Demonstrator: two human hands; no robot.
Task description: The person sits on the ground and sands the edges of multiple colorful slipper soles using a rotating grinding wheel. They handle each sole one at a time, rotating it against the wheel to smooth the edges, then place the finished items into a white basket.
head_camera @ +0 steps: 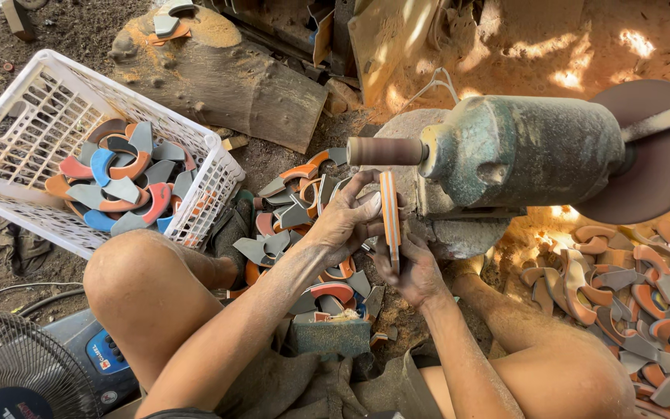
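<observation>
Both my hands grip one orange-and-white layered curved piece, held upright just below the brown sanding drum of a green motor. My left hand clasps its upper part with fingers wrapped around it. My right hand holds its lower end from beneath. The piece's top sits a short way under the drum; whether they touch I cannot tell.
A white plastic basket at left holds several curved grey, orange and blue pieces. Loose piles of similar pieces lie between my knees and at right. A log lies behind, a fan at bottom left, and a sanding disc at the motor's right end.
</observation>
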